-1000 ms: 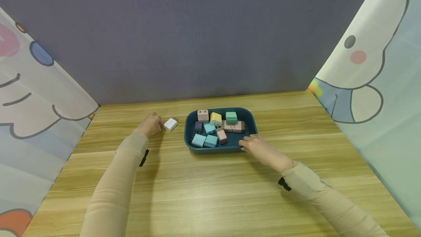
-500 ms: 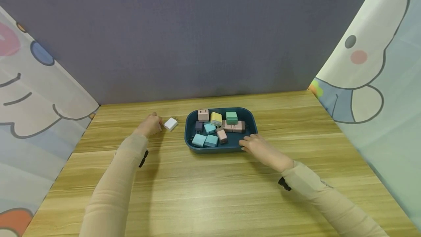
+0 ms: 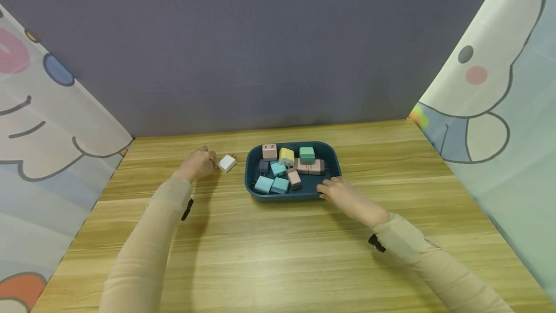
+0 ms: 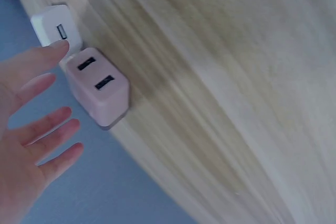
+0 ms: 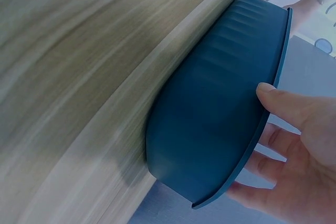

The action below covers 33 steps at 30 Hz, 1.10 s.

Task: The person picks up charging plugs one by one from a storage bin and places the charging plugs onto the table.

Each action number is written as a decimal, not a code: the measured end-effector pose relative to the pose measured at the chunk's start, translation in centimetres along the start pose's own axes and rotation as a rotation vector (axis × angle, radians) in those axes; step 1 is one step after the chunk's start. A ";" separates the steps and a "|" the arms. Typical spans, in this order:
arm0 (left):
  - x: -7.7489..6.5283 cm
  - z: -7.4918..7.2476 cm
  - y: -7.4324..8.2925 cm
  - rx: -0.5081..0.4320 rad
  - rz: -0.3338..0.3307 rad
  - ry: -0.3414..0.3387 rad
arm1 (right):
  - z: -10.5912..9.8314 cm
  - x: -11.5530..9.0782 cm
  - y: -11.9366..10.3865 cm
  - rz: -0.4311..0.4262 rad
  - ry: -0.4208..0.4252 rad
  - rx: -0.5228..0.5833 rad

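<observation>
The wood-grained bench (image 3: 243, 264) spreads between a right sleeve (image 3: 438, 269) and a left sleeve (image 3: 134, 260), both beige. Beyond the right cuff, the right hand (image 3: 349, 201) grasps the near right rim of a dark-blue tray (image 3: 288, 198); the right wrist view shows the thumb on the outer wall and the other fingers across the rim. The tray, upright on the bench, holds mixed plug adapters: at its near left, two light-blue adapters (image 3: 263, 185) side by side, with a pink-brown adapter (image 3: 294, 178) to their right; behind, a purple adapter (image 3: 263, 167) and a third blue adapter (image 3: 278, 168); farther back, a yellow adapter (image 3: 286, 157) and a green adapter (image 3: 307, 155). Left of the tray, the left hand (image 3: 195, 164) has its fingers spread and released. Close by, in the left wrist view, stands a pink adapter (image 4: 100, 88) with two ports; just beside it on the bench is a white adapter (image 3: 227, 163), which the thumb overlaps, contact being unclear. A grey panel (image 3: 269, 52) rises at the rear, flanked by cartoon-printed cloth (image 3: 495, 66).
</observation>
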<state>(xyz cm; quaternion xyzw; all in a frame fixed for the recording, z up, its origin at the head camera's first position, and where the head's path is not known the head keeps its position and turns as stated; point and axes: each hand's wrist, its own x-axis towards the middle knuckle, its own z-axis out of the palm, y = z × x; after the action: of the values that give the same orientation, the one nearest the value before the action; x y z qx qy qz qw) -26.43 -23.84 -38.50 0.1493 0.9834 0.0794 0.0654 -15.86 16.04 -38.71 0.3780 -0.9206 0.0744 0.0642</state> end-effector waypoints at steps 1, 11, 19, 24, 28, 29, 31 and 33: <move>0.0 -0.1 0.1 -0.004 -0.009 -0.006 | 0.0 0.0 0.0 0.000 0.000 -0.001; -0.1 -1.1 1.3 -0.003 -0.038 -0.050 | 0.0 0.0 -0.1 0.011 -0.017 0.000; -0.2 -1.9 2.1 0.035 0.009 -0.060 | 0.0 0.0 0.0 0.001 0.003 -0.008; -0.1 -2.4 2.9 0.075 0.025 -0.083 | 0.0 0.0 0.0 0.005 -0.007 -0.001; 0.0 -2.9 3.8 0.093 0.018 -0.124 | 0.0 0.0 -0.1 0.007 -0.007 -0.001; 0.0 -3.0 4.0 0.090 0.018 -0.130 | -0.1 0.0 -0.1 0.009 -0.009 0.001; 0.0 -3.2 4.3 0.089 0.029 -0.123 | -0.1 0.0 -0.1 0.011 -0.010 0.001; -0.1 -3.4 4.6 0.094 0.046 -0.100 | -0.1 0.0 -0.1 0.011 -0.010 -0.001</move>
<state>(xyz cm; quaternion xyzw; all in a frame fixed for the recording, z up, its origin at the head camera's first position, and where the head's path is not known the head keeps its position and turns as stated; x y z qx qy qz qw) -25.55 -19.98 -34.37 0.1784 0.9779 0.0269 0.1053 -15.81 16.00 -38.60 0.3734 -0.9229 0.0724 0.0594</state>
